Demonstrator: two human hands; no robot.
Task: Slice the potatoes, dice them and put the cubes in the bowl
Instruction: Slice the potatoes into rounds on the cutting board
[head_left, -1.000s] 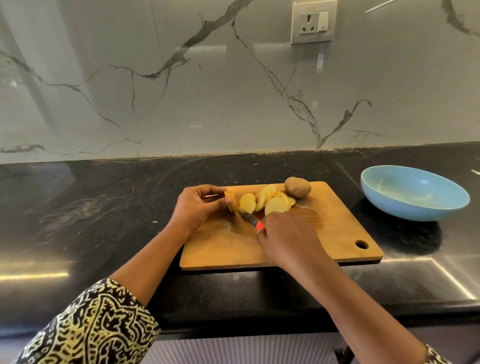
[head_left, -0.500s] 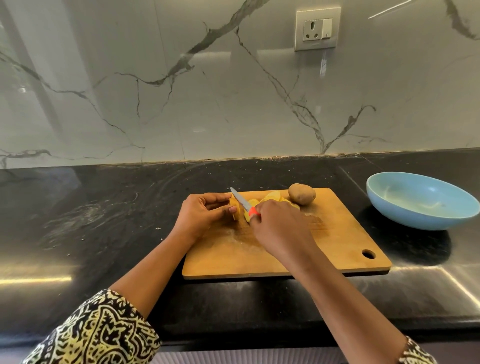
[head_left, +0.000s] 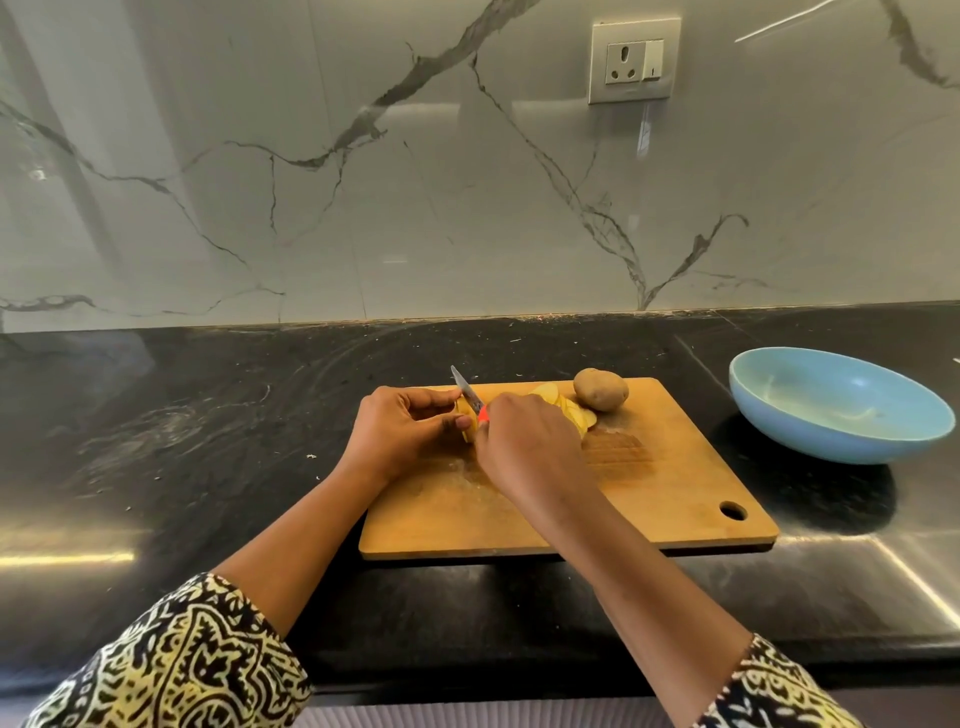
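Right hand (head_left: 524, 447) grips the small orange-handled knife (head_left: 466, 389), left hand (head_left: 400, 434) pinches the yellow potato stub (head_left: 466, 417) on the wooden chopping board (head_left: 649, 493); we judge slicing in hand, next cut needs fingertips clear.

One wide-angle view is taken from the wearer's head, directed forward and down at close range over the black counter (head_left: 208, 441) toward the marble wall (head_left: 415, 208), with the cutting board (head_left: 675, 483) centred and the blue bowl (head_left: 831, 441) near the right edge.
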